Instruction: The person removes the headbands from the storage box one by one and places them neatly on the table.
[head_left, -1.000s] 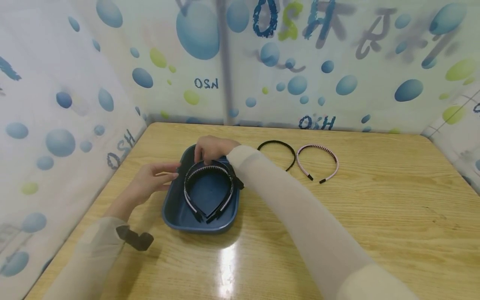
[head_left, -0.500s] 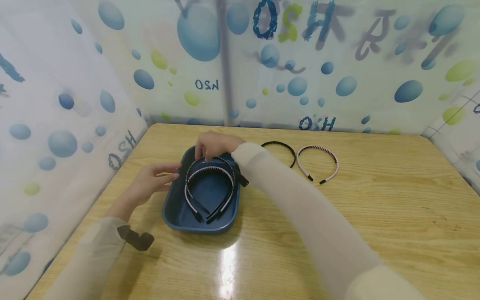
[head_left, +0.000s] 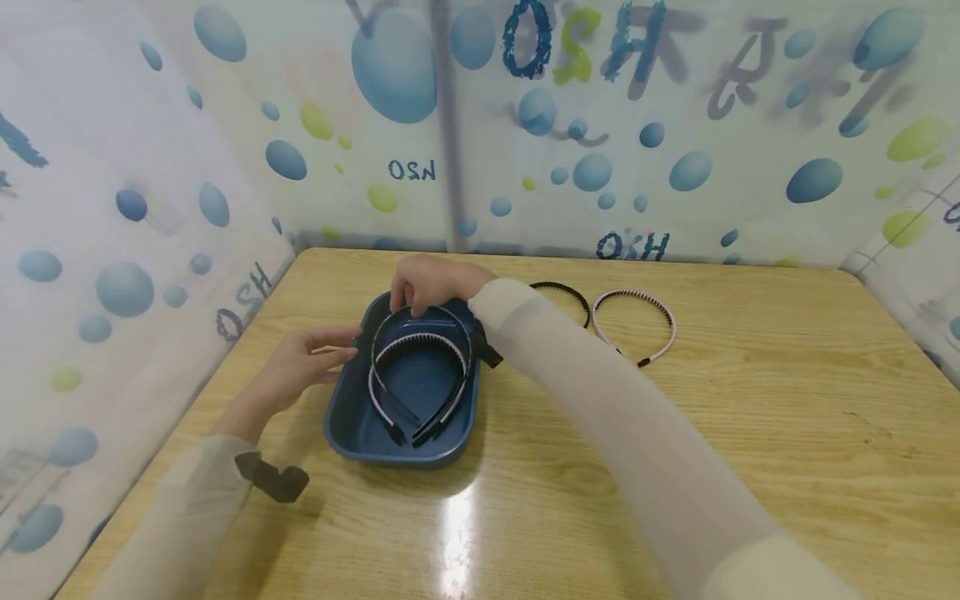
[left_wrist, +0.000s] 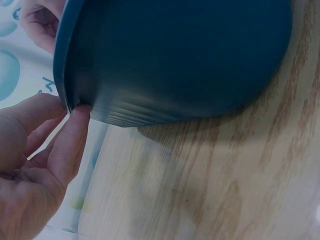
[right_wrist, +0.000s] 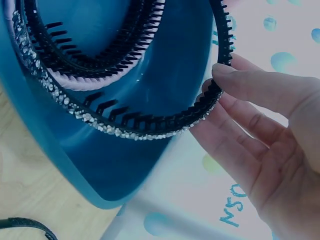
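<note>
My right hand (head_left: pixel 435 282) pinches a black toothed headband (right_wrist: pixel 120 131) studded with silvery stones, thumb on one side and fingers on the other. Its top arc is raised above the far end of a blue plastic basin (head_left: pixel 341 442), and its ends reach down inside. Below it lie a pink headband (right_wrist: pixel 75 82) and dark toothed headbands nested together; how many is unclear. At the basin's left side, my left hand (head_left: pixel 296 367) pinches the rim between thumb and fingers, as the left wrist view shows.
Right of the basin, a black headband (head_left: pixel 567 289) and a pink headband (head_left: pixel 667 315) lie on the wooden table (head_left: pixel 750 400). My right sleeve partly covers both. Printed curtains with blue bubbles (head_left: pixel 592 172) border the table at the back and left.
My right hand has risen slightly away from me, lifting the stone-studded headband's arc off the nested headbands. My left hand and the basin have stayed put.
</note>
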